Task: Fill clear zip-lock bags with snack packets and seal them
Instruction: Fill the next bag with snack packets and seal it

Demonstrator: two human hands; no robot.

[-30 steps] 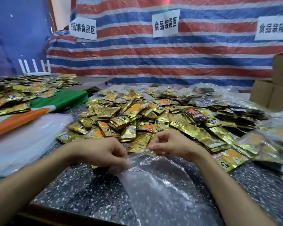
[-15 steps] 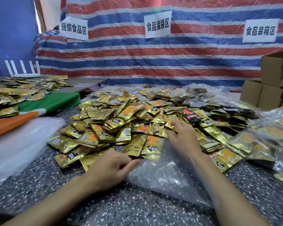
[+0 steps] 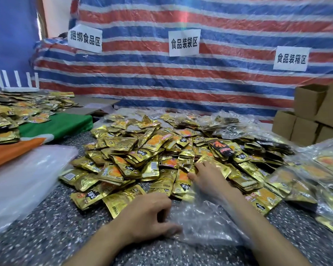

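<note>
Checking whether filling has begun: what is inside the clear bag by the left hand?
No gold packets show through the clear bag; only speckled table shows through the film. The right forearm crosses its right side, hiding anything there.

The near left hand (image 3: 148, 217) is pinching the clear zip-lock bag (image 3: 206, 223) with curled fingers, while the right hand (image 3: 210, 179) is reaching farther out, fingers stretched forward.
</note>
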